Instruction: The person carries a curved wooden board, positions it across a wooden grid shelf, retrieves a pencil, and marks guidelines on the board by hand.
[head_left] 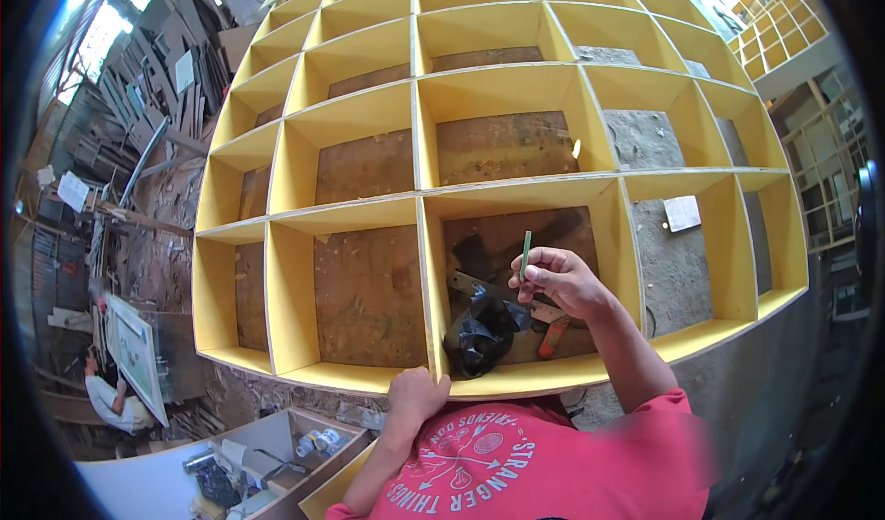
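Note:
A large yellow wooden shelf frame (348,378), divided into many compartments, lies in front of me. My right hand (556,280) is raised over a middle front compartment, pinching a thin green stick, perhaps a pencil (526,254), upright between thumb and fingers. At the frame's near edge, my left hand (418,394) is closed around the end of a yellow divider (427,289). Between the hands, a crumpled black plastic bag (483,334) sits in the compartment. Beside it lie a flat metal strip (468,283) and a tool with an orange handle (552,338), partly hidden by my right hand.
A white paper (682,213) lies at a right-hand compartment. At lower left is an open box (309,472) with bottles and tools. Another person (118,403) is by a pale framed panel (135,352) at far left. Scrap boards (175,68) lean behind.

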`<state>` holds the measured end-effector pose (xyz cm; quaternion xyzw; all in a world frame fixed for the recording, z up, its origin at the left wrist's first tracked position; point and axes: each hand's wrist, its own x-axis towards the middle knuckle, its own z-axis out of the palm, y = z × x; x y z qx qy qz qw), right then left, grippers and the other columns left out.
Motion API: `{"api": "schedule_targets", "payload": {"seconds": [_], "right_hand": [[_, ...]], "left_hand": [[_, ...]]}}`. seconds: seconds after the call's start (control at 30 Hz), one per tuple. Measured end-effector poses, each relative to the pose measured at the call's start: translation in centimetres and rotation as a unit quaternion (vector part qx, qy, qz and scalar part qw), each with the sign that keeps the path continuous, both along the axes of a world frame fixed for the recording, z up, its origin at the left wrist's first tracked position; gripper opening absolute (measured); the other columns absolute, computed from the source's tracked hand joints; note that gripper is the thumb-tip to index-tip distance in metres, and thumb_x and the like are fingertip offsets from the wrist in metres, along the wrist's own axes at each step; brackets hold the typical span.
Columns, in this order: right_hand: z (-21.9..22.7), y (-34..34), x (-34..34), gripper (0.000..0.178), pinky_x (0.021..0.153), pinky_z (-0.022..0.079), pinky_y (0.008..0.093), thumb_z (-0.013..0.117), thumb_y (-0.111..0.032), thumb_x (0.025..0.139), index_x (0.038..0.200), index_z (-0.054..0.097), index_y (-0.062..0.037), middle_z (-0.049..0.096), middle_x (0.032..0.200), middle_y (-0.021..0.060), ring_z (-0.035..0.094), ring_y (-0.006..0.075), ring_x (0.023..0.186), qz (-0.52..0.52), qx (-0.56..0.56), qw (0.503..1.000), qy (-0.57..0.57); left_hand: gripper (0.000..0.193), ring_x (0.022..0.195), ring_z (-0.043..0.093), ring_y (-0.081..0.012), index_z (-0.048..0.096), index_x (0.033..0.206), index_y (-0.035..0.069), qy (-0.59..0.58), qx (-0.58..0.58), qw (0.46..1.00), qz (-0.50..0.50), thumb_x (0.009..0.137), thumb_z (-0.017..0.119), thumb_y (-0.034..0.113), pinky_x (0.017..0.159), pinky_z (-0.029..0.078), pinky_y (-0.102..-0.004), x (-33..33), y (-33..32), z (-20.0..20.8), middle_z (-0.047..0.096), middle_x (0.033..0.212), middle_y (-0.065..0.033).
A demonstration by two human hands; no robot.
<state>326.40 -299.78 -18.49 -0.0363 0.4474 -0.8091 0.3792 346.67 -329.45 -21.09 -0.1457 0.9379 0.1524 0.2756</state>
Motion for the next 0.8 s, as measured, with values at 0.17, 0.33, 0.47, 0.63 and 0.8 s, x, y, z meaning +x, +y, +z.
{"api": "schedule_targets", "payload": {"seconds": [0.17, 0.33, 0.47, 0.63, 0.8], "right_hand": [[2.8, 0.4, 3.7, 0.024, 0.086, 0.062, 0.0348, 0.069, -0.017, 0.107, 0.125, 0.065, -0.0021, 0.078, 0.112, 0.0184, 0.079, 0.024, 0.095, -0.068, -0.136, 0.988, -0.01], [4.7, -0.3, 7.1, 0.015, 0.08, 0.063, 0.0367, 0.065, -0.014, 0.108, 0.118, 0.061, -0.0033, 0.077, 0.108, 0.0216, 0.079, 0.0273, 0.092, -0.118, -0.176, 0.977, -0.002], [5.0, -1.7, 9.6, 0.013, 0.078, 0.061, 0.0353, 0.068, -0.015, 0.106, 0.115, 0.065, -0.0054, 0.076, 0.102, 0.016, 0.076, 0.023, 0.082, -0.157, -0.195, 0.968, 0.035], [5.0, -2.5, 12.3, 0.009, 0.072, 0.059, 0.0339, 0.069, -0.002, 0.098, 0.105, 0.063, -0.0038, 0.074, 0.093, 0.0132, 0.072, 0.022, 0.078, -0.215, -0.151, 0.963, 0.055], [4.8, -3.0, 16.9, 0.013, 0.071, 0.056, 0.0272, 0.081, -0.007, 0.093, 0.097, 0.07, -0.0017, 0.074, 0.088, 0.0069, 0.07, 0.0114, 0.076, -0.257, 0.156, 0.945, 0.129]], "left_hand": [[0.057, 0.094, 0.075, -0.0493, 0.079, 0.093, -0.006, 0.016, -0.008, 1.0, -0.002, 0.091, 0.065, 0.05, 0.088, 0.06, -0.0569, 0.2, 0.4, 0.7, 0.075, 0.093, -0.0331], [0.059, 0.096, 0.076, -0.0488, 0.079, 0.093, -0.005, 0.028, -0.007, 0.999, -0.027, 0.093, 0.064, 0.051, 0.089, 0.06, -0.0568, 0.6, 0.2, 0.5, 0.076, 0.095, -0.0331], [0.069, 0.1, 0.074, -0.0497, 0.079, 0.096, -0.005, 0.029, 0.017, 0.999, -0.022, 0.095, 0.062, 0.062, 0.091, 0.059, -0.0566, 0.9, -0.1, 0.7, 0.075, 0.099, -0.034], [0.071, 0.105, 0.072, -0.0497, 0.069, 0.12, -0.006, 0.077, 0.1, 0.991, -0.035, 0.095, 0.071, 0.06, 0.095, 0.057, -0.0555, 1.2, -1.3, 1.1, 0.075, 0.107, -0.0308], [0.054, 0.113, 0.071, -0.0319, 0.067, 0.133, -0.001, 0.425, 0.296, 0.855, 0.002, 0.089, 0.087, 0.023, 0.102, 0.053, -0.0426, 1.3, -1.1, 3.1, 0.074, 0.116, -0.0152]]}}
